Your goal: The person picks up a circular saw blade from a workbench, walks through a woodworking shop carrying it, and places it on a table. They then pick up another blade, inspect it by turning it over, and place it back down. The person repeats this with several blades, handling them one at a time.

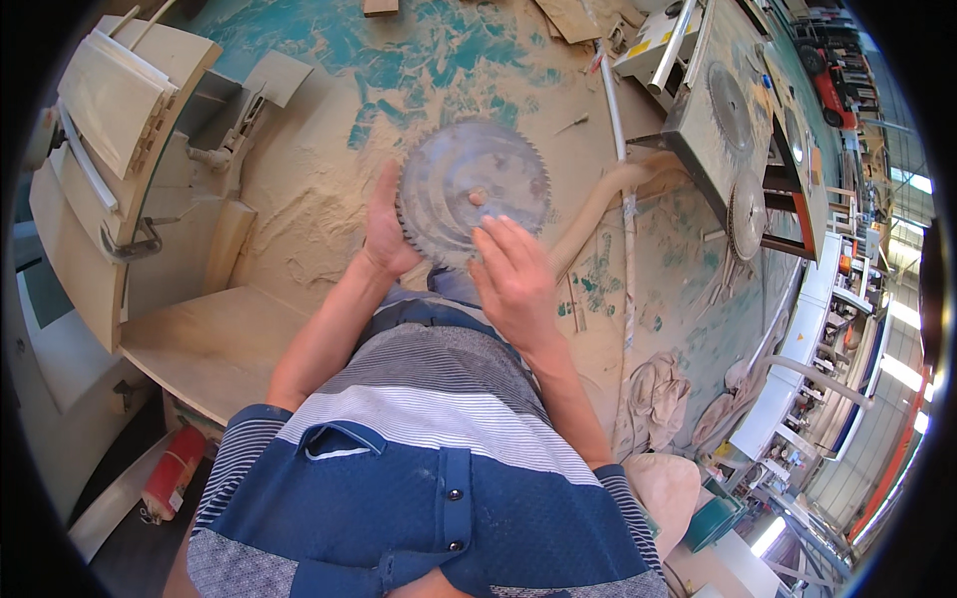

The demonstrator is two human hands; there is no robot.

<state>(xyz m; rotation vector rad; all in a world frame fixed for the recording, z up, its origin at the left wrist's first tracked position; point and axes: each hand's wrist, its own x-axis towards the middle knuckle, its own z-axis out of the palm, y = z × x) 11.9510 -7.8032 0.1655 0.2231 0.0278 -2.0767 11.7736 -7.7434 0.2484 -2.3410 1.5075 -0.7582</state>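
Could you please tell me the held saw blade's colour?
The saw blade is silvery grey; see head view.

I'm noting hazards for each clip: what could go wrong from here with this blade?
The toothed saw blade is in bare hands. The left hand holds it by the rim, so a slip might cut the palm. The right hand reaches over the lower rim and could catch on the teeth. Sawdust on the floor may make footing slippery.

No words or numbers can be read, on the round saw blade [449, 179] or elsewhere. The red cylinder [178, 460] bears a pale patch toward its lower end; a yellow sticker-like strip [636, 51] marks the white machine housing [653, 32].
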